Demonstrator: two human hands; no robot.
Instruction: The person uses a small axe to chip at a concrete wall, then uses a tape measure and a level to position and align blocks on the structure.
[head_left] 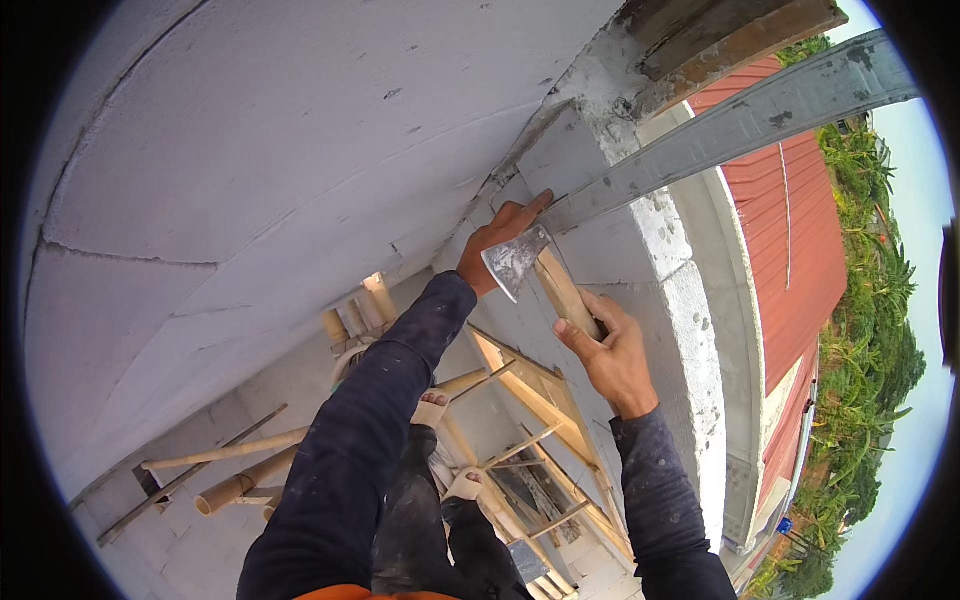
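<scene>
My right hand (615, 355) is wrapped round the wooden handle of a small hatchet (562, 285). Its grey, scuffed metal head is raised in front of my left hand (500, 238). My left hand lies against the block wall with its index finger stretched along the near end of a long grey metal bar (730, 125). Part of that hand's palm and fingers is hidden behind the hatchet head. The bar runs from the wall up to the far right, past the top of a pale block wall (675, 290).
A large light-grey block wall (280, 150) rises on my left. Wooden boards (740, 45) jut out above the bar. Below are bamboo poles (240, 480), a timber frame (560, 420) and my sandalled feet (465, 485). Outside stand a red roof (790, 230) and green trees (870, 350).
</scene>
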